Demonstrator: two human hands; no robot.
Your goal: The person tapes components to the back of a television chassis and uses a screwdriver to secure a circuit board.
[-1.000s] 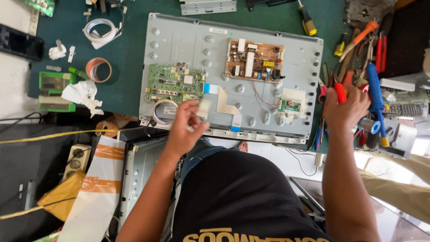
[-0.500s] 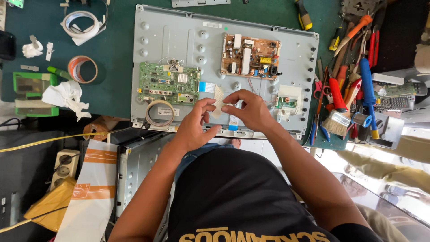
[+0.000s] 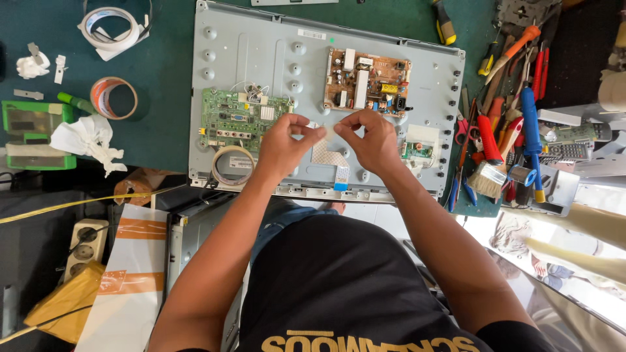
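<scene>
Hands (left (image 3: 282, 145), right (image 3: 370, 142)) pinch flat ribbon cable (image 3: 330, 154).

One grey metal back panel (image 3: 261, 49) lies on the green bench, and three circuit boards sit on it: one green board (image 3: 238, 120), one brown board (image 3: 368, 81) and one small green board (image 3: 414, 151). One white ribbon cable (image 3: 332, 160) runs down the panel. Tape rolls number three: one clear roll (image 3: 233, 165) on the panel, one orange-brown roll (image 3: 113, 98) and one white roll (image 3: 111, 23) on the bench. Two crumpled white tissues (image 3: 88, 140) lie at the left. Two hands are at work, the left hand (image 3: 283, 140) and the right hand (image 3: 372, 140). One brush (image 3: 488, 179) sits among the heaped hand tools, too tangled to count.
</scene>
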